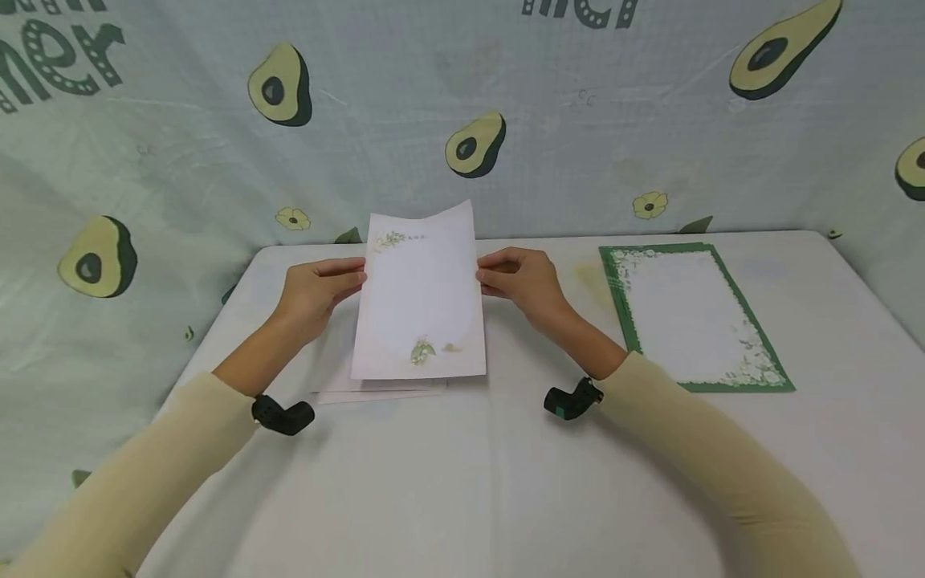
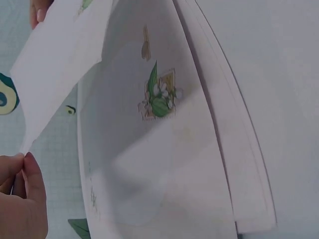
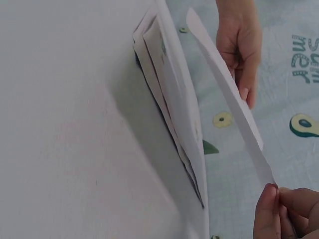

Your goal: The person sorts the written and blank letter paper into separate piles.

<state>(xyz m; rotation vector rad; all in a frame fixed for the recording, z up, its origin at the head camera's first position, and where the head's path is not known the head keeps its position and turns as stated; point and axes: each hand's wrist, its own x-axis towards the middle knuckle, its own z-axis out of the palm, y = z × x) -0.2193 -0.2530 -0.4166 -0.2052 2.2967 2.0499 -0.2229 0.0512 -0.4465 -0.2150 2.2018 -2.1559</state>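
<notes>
A white sheet of paper [image 1: 422, 297] with small green floral prints is held up between both hands, raised off the table. My left hand [image 1: 311, 297] pinches its left edge between thumb and fingers. On the opposite edge, my right hand [image 1: 526, 285] pinches it the same way. Beneath lies a paper stack [image 1: 383, 393], mostly hidden in the head view; the left wrist view shows its top sheet [image 2: 149, 149] with a similar leafy print. The right wrist view catches the raised sheet [image 3: 229, 94] nearly edge-on, slightly bowed.
To the right, white sheets with floral corners [image 1: 686, 313] lie on a green-bordered backing [image 1: 751, 313]. A white cloth covers the table [image 1: 448, 482]. Behind it hangs an avocado-print curtain [image 1: 390, 96]. Black wrist cameras [image 1: 283, 416] are strapped to both forearms.
</notes>
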